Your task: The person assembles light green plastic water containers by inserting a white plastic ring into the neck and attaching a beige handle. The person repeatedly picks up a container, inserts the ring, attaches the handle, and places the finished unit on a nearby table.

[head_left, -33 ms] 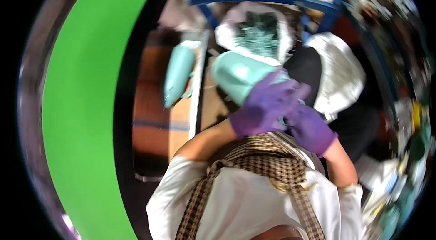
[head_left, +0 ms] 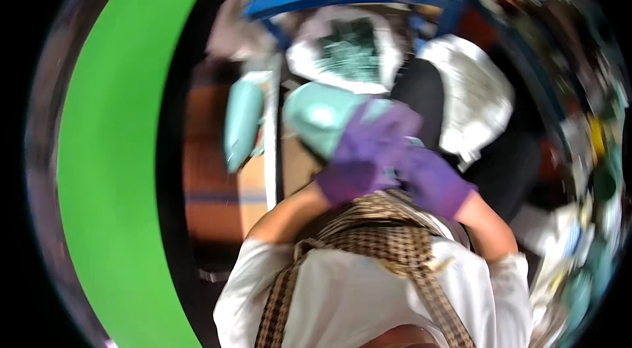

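Here both purple-gloved hands, left hand (head_left: pixel 359 163) and right hand (head_left: pixel 431 180), clasp a pale teal rounded plastic piece (head_left: pixel 316 117) at chest height; blurred, the grip could slip.

Both my bare forearms rise from below and meet ahead of my chest. My purple-gloved left hand (head_left: pixel 361 154) curls closed, pressed against my purple-gloved right hand (head_left: pixel 431 180), fingers blurred.
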A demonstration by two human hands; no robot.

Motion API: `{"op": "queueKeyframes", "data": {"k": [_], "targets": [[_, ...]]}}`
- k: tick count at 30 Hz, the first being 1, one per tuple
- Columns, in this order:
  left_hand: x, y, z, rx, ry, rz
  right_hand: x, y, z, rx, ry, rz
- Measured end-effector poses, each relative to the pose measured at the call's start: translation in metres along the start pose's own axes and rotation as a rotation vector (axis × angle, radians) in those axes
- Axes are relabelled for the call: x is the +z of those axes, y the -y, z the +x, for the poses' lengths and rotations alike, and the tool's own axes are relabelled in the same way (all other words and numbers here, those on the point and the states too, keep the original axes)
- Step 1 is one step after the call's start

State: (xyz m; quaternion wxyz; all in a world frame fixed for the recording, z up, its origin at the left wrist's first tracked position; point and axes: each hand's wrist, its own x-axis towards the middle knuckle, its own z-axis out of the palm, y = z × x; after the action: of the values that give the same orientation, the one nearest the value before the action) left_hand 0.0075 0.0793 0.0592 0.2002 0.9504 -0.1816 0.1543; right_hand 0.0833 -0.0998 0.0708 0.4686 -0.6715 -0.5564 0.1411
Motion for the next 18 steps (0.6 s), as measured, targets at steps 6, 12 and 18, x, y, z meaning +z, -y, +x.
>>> {"op": "queueKeyframes", "data": {"k": [6,12,18], "targets": [[-0.018,-0.021,0.005,0.099,-0.072,0.269,0.023,-0.009,-0.052,-0.153,-0.327,0.08],[-0.033,-0.036,-0.018,0.596,0.081,0.705,-0.101,-0.034,-0.262,0.239,-0.902,-0.797],[-0.01,-0.052,-0.019,0.998,0.391,0.809,-0.214,-0.063,-0.435,1.046,-1.361,-1.129]]}}
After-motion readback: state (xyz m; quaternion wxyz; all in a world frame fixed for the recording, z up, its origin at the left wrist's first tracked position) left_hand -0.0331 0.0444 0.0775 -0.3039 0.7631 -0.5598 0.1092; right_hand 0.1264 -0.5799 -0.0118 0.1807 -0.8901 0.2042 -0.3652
